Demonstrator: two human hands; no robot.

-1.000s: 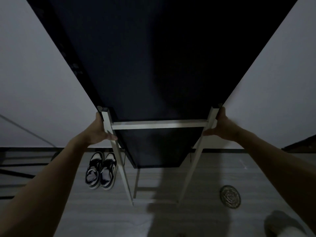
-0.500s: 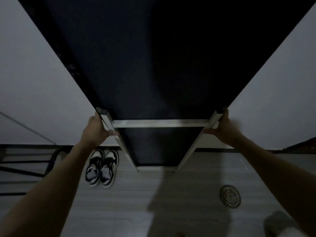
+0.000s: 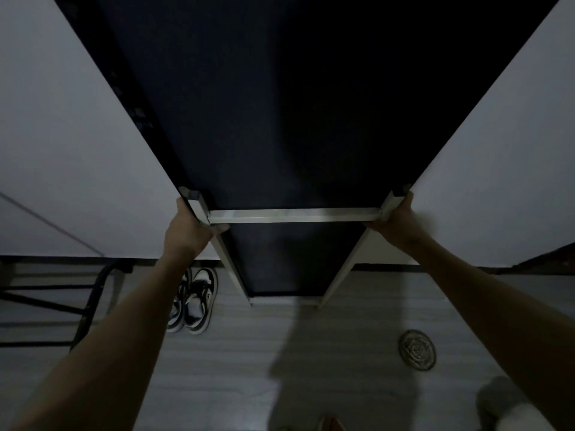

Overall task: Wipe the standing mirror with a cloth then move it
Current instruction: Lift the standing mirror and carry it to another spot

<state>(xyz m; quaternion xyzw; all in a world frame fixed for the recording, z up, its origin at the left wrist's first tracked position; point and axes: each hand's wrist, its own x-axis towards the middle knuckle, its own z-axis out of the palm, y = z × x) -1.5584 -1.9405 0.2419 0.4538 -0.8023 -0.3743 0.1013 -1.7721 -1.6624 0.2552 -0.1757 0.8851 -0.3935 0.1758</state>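
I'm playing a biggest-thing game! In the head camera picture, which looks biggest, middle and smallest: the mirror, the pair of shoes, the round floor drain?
1. Standing mirror, biggest by far, gripped by both hands.
2. Pair of shoes.
3. Round floor drain, smallest.

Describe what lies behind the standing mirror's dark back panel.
The standing mirror, gripped by the left hand and right hand, shows white wall either side; whatever is directly behind is covered.
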